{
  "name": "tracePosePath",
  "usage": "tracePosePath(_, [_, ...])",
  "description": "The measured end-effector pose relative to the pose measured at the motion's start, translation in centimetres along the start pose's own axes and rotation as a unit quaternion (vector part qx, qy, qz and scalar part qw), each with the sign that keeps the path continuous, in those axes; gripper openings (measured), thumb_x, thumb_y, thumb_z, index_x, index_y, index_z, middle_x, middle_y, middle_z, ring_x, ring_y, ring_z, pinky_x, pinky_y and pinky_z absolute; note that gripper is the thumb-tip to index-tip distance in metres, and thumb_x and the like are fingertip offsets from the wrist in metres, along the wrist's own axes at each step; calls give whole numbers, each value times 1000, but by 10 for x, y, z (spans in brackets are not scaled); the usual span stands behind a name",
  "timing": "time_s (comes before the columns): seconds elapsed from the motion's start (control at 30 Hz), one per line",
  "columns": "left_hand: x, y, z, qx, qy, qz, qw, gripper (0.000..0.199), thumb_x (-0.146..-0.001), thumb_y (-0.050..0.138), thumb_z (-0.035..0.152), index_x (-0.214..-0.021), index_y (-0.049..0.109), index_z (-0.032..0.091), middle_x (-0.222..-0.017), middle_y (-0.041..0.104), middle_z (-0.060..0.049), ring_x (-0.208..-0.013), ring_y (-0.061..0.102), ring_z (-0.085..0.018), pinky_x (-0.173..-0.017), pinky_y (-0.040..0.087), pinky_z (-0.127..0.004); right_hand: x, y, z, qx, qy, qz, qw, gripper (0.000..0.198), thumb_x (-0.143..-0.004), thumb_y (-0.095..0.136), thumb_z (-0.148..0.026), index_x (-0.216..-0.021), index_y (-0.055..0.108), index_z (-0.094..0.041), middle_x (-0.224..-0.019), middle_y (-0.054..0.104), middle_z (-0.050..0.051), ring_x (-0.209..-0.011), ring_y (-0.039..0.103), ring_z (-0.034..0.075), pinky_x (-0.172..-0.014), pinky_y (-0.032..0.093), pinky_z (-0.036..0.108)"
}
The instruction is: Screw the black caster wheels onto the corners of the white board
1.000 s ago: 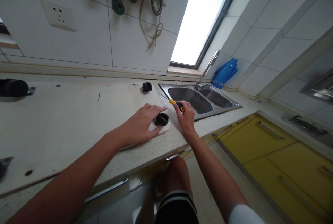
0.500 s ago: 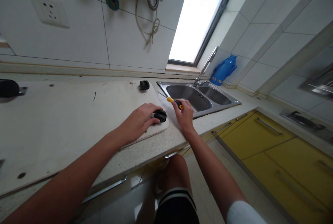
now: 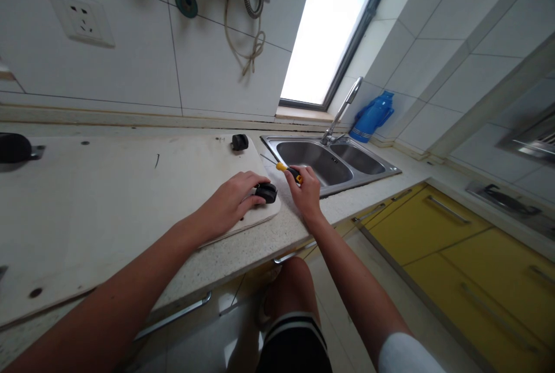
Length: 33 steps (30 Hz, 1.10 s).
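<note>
A long white board (image 3: 117, 194) lies on the speckled countertop, with black caster wheels on its upper face. My left hand (image 3: 236, 198) grips the black caster (image 3: 266, 192) at the board's near right corner, thumb on the near side and fingers over the top. In my right hand (image 3: 307, 188) is a screwdriver (image 3: 288, 170) with a yellow and black handle. Its thin metal shaft points up and left, above the gap between board and sink, touching nothing I can see. Another caster (image 3: 240, 142) sits at the far right corner, and a larger black wheel (image 3: 15, 147) at the far left.
A steel double sink (image 3: 377, 169) with a tall faucet (image 3: 344, 110) stands right of the board. Behind it leans a blue thermos-like bottle (image 3: 375, 115). A wall socket (image 3: 82, 20) and a hanging hose (image 3: 252, 6) are above. Yellow cabinets (image 3: 433, 217) fill the right side.
Almost nothing differs. The screwdriver and my right hand have shifted very slightly left along with a tiny movement of the whole view; the left hand stays on the caster.
</note>
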<state>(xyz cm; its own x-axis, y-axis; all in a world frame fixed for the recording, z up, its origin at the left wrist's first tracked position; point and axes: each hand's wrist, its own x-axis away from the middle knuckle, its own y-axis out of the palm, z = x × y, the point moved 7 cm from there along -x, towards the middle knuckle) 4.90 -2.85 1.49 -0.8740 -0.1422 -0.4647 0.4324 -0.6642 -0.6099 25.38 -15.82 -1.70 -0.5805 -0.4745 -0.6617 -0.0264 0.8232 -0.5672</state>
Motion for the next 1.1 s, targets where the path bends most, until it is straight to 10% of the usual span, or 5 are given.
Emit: tracePosePath(1.1, [2,4,2,-38,35,-9,999,37,-113,54,24,-146,70,21,-140,74,-12,-131,67,-28,-121,54,-48,0,0,2,-1,6,2,1000,50,-108,60,-65,-119,81,-21,-110,75,11,-93,71,23,-87,54,39])
